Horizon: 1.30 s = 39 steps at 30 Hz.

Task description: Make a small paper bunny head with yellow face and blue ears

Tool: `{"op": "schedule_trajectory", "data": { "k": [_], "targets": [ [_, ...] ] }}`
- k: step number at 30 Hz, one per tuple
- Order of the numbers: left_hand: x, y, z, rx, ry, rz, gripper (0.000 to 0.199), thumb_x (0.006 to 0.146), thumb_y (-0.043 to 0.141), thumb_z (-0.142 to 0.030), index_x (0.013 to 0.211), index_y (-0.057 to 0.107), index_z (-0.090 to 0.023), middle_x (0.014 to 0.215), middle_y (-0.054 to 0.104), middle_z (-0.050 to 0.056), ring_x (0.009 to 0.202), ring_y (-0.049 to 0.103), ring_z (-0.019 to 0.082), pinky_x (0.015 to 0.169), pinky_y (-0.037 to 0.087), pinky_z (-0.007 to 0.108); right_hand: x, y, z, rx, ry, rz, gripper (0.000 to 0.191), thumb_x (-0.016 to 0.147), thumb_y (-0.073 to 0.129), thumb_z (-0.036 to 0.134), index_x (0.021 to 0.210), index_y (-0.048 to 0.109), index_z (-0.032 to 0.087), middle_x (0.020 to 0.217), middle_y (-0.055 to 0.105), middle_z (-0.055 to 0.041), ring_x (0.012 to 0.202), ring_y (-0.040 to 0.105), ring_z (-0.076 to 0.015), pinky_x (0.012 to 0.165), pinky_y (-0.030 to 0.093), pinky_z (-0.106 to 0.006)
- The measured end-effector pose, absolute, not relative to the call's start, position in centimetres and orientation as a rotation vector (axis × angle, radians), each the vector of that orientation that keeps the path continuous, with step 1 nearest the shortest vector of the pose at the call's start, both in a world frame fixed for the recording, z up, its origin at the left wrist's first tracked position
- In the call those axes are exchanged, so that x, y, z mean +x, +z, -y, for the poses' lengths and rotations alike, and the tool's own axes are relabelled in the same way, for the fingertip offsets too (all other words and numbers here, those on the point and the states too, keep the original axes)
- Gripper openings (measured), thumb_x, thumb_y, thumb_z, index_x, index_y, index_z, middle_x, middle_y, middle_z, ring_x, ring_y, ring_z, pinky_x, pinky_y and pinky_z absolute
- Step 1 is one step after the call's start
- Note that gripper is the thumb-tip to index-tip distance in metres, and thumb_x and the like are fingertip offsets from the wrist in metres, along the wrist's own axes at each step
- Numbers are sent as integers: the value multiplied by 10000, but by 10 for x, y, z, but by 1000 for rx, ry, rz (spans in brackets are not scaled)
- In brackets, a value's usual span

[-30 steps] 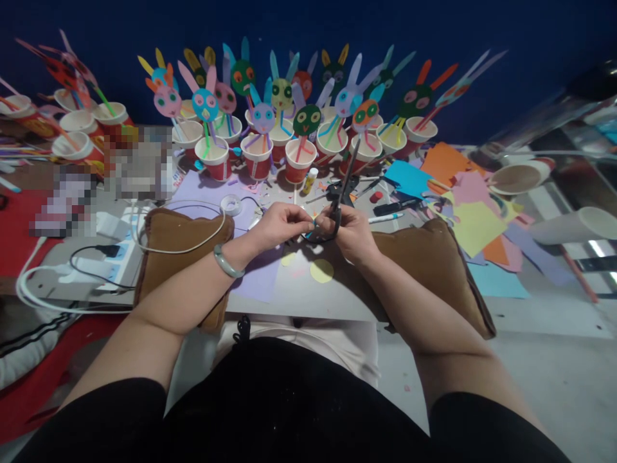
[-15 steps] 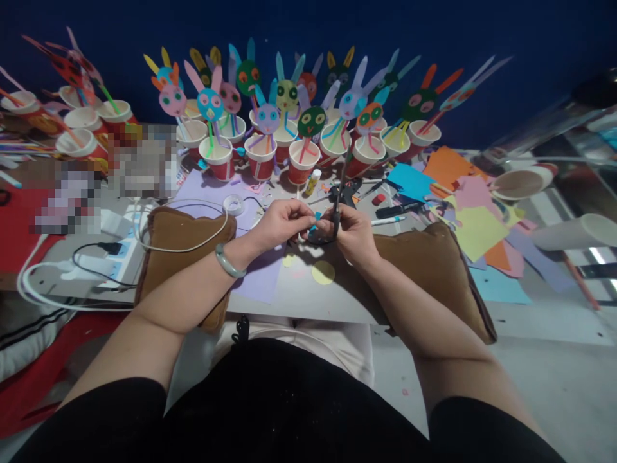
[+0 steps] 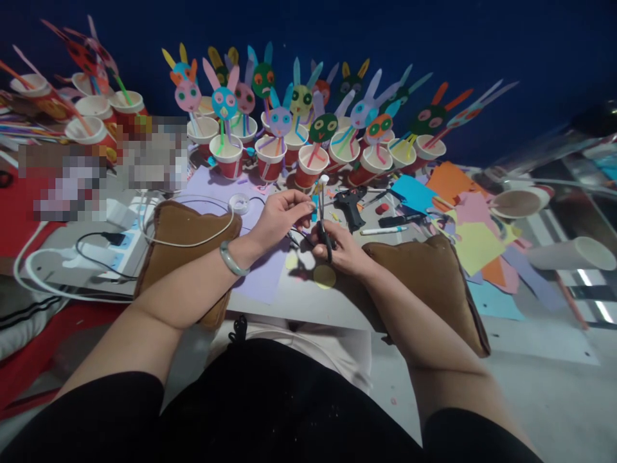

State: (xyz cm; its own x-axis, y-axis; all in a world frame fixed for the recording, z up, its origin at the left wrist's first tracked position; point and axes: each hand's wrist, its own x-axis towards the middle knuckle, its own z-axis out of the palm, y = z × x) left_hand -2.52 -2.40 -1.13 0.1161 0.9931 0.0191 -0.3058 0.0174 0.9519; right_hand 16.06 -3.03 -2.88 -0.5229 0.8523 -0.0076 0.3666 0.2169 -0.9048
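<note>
My left hand (image 3: 290, 211), with a bangle at the wrist, pinches a small piece of blue paper (image 3: 315, 209) between thumb and fingertips. Black-handled scissors (image 3: 326, 244) are in my right hand (image 3: 344, 247), my fingers closed about the handles. Their blades point away from me, close beside the blue paper; whether they touch it I cannot tell. Below the hands lies a pale yellow paper circle (image 3: 324, 277) on the table. Just beyond them are a black glue gun (image 3: 353, 207) and a white-capped glue stick (image 3: 324, 180).
Red paper cups (image 3: 312, 168) holding rabbit-faced paper figures (image 3: 324, 128) line the back. Brown cushions (image 3: 186, 257) lie under both forearms. Coloured paper sheets (image 3: 475, 241) are heaped at right, near a white pen (image 3: 384, 231). Cables run to a power strip (image 3: 126, 249) at left.
The scissors have turned so their blades point away from me. My right hand has drawn slightly back from my left, which still pinches the blue paper. The camera view has shifted a little.
</note>
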Motion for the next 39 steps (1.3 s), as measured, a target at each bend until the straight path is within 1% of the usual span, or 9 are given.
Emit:
{"op": "schedule_trajectory", "data": {
  "k": [10, 19, 27, 32, 39],
  "targets": [
    [-24, -10, 26, 1016, 1214, -917, 68, 814, 658, -120, 757, 641, -152, 524, 612, -51, 475, 582, 57, 495, 461, 163, 159, -28, 32, -1102, 1327, 1978, 735, 634, 676, 908, 751, 570, 191, 741, 519, -2, 697, 456, -149, 648, 354, -298],
    [-23, -9, 26, 999, 1199, -912, 76, 818, 660, -113, 756, 635, -150, 523, 615, -52, 474, 590, 59, 487, 459, 159, 158, -29, 31, -1124, 1320, 1964, 749, 617, 667, 925, 704, 544, 192, 680, 487, 15, 655, 417, -132, 617, 322, -290],
    [-23, -9, 27, 989, 1190, -914, 79, 827, 703, -133, 773, 646, -143, 531, 622, -47, 475, 597, 59, 487, 466, 158, 157, -27, 32, -1121, 1333, 1942, 682, 646, 721, 850, 675, 526, 196, 659, 479, 19, 647, 401, -126, 612, 325, -282],
    [-24, -11, 26, 984, 1197, -919, 74, 834, 693, -133, 776, 649, -146, 528, 622, -46, 481, 600, 61, 486, 462, 156, 157, -26, 32, -1129, 1353, 1929, 642, 652, 758, 797, 680, 540, 194, 660, 486, 18, 657, 410, -130, 615, 332, -280],
    [-23, -13, 26, 975, 1207, -913, 79, 847, 682, -128, 776, 653, -145, 533, 627, -47, 483, 600, 58, 489, 463, 156, 157, -27, 32, -1145, 1346, 1924, 656, 643, 747, 815, 671, 539, 194, 645, 483, 20, 649, 406, -128, 611, 331, -279]
  ]
}}
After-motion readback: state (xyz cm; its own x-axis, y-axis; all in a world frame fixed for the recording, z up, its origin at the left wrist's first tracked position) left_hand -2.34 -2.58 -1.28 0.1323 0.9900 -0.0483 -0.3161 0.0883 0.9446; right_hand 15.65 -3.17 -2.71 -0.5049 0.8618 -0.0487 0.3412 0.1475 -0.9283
